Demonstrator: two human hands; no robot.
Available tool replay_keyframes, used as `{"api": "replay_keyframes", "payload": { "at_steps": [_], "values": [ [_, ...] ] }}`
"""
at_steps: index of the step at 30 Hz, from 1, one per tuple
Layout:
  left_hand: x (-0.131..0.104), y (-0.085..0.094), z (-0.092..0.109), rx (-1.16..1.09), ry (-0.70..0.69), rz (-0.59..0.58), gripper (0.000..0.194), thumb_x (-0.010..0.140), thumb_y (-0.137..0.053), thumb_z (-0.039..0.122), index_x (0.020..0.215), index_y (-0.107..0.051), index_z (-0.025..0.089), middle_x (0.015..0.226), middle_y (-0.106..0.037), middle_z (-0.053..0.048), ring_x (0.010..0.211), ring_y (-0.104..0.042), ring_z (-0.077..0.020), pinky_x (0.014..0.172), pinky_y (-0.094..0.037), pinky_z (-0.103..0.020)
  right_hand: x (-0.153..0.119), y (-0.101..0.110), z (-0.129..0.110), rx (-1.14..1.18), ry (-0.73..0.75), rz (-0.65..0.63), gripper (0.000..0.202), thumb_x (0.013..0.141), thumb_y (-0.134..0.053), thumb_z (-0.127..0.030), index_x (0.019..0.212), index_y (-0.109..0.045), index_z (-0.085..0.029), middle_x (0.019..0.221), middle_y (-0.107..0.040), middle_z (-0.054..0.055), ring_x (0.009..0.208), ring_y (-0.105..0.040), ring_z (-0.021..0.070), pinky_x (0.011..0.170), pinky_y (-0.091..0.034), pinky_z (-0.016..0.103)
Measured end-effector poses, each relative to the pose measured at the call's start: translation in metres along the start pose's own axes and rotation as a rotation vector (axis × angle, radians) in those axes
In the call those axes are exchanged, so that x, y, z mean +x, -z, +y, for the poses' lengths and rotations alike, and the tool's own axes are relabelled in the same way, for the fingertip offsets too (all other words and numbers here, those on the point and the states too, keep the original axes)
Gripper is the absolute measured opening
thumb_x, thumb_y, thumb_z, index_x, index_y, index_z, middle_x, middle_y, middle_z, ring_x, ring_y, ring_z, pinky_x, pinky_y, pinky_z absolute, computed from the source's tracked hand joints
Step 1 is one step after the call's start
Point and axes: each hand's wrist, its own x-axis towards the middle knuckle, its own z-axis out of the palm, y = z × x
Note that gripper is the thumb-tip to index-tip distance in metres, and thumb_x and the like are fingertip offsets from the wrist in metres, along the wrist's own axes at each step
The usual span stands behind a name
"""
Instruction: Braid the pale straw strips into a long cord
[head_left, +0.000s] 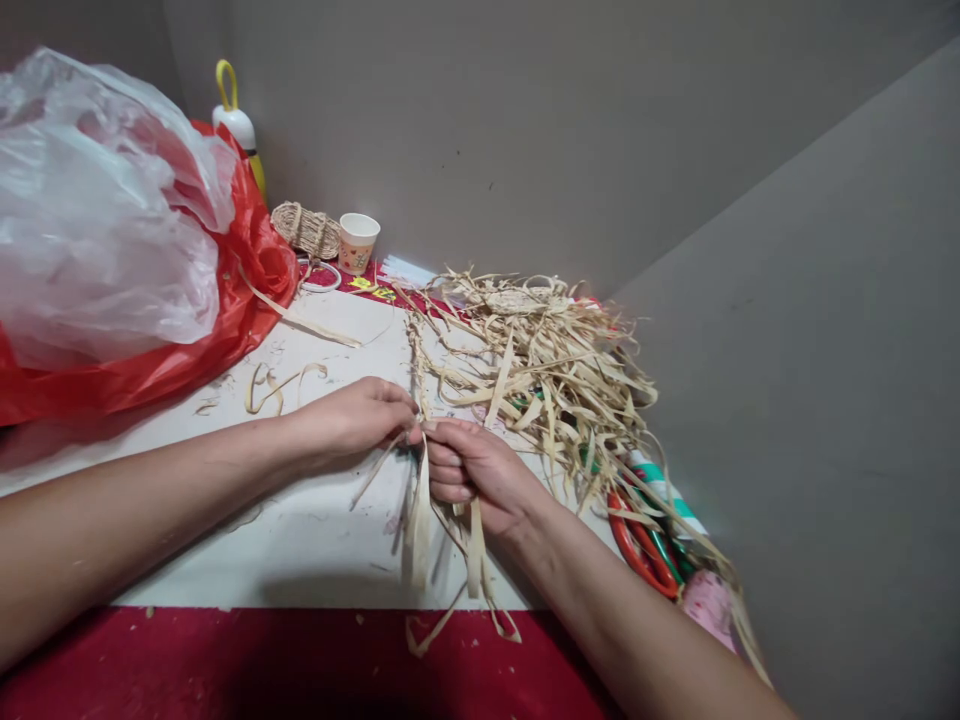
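Translucent plastic, a crumpled bag [105, 210] set inside a red bag [259, 250], occupies the left edge of the table [180, 660]. Behind it, toward the far left corner, stands a bottle [234, 122] with a yellow loop. A woven straw piece [304, 228] and an upright paper cup [358, 245] sit side by side near the far edge. Mid-table, over a white sheet [322, 540], the left hand [367, 415] has its fingertips closed on a straw braid [417, 360], which extends from the hands toward the far edge. The right hand [480, 470], close beside the left, pinches the braid's near end, its other fingers curled; loose strands [420, 530] trail toward the near edge. A heap of straw strips [551, 350] covers the far right part. Along the right edge lie red handles [637, 545] and, nearer, a pink item [709, 605], identity not determinable.
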Motion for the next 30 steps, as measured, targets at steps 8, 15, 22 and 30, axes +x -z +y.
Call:
{"api": "replay_keyframes", "payload": {
  "at_steps": [8, 15, 22, 30],
  "values": [
    [-0.001, -0.005, 0.002, 0.055, 0.031, -0.07, 0.022, 0.075, -0.041, 0.027, 0.058, -0.048, 0.016, 0.045, -0.033, 0.006, 0.039, -0.023, -0.0058, 0.04, -0.017, -0.022, 0.0, 0.001, -0.011, -0.139, -0.055, -0.035, 0.017, 0.076, -0.062, -0.027, 0.07, -0.057, -0.012, 0.044, -0.02, -0.012, 0.037, -0.009, 0.0015, 0.032, -0.008, 0.013],
    [0.005, -0.002, 0.0, 0.164, 0.03, -0.109, 0.028, 0.079, -0.04, 0.027, 0.056, -0.05, 0.015, 0.044, -0.033, 0.006, 0.04, -0.023, -0.0056, 0.041, -0.018, -0.021, 0.001, 0.001, -0.019, -0.266, -0.07, -0.081, 0.016, 0.075, -0.064, -0.027, 0.071, -0.057, -0.013, 0.044, -0.018, -0.013, 0.038, -0.009, 0.0016, 0.034, -0.008, 0.013],
    [0.005, 0.006, 0.002, -0.114, 0.217, -0.282, 0.026, 0.081, -0.044, 0.037, 0.07, -0.056, 0.016, 0.046, -0.026, 0.008, 0.036, -0.015, -0.0053, 0.034, -0.01, -0.02, 0.0, 0.007, -0.028, -0.346, -0.081, -0.143, 0.02, 0.077, -0.064, -0.032, 0.073, -0.058, -0.013, 0.046, -0.019, -0.012, 0.039, -0.011, 0.0023, 0.034, -0.01, 0.014],
    [0.008, 0.009, 0.004, -0.201, 0.241, -0.358, 0.017, 0.076, -0.046, 0.023, 0.063, -0.054, 0.015, 0.041, -0.022, 0.009, 0.034, -0.011, -0.0037, 0.034, -0.008, -0.018, 0.001, 0.014, -0.03, -0.504, -0.021, -0.177, 0.026, 0.08, -0.061, -0.038, 0.076, -0.06, -0.013, 0.042, -0.025, -0.011, 0.036, -0.016, 0.0033, 0.033, -0.013, 0.017]
  ]
}}
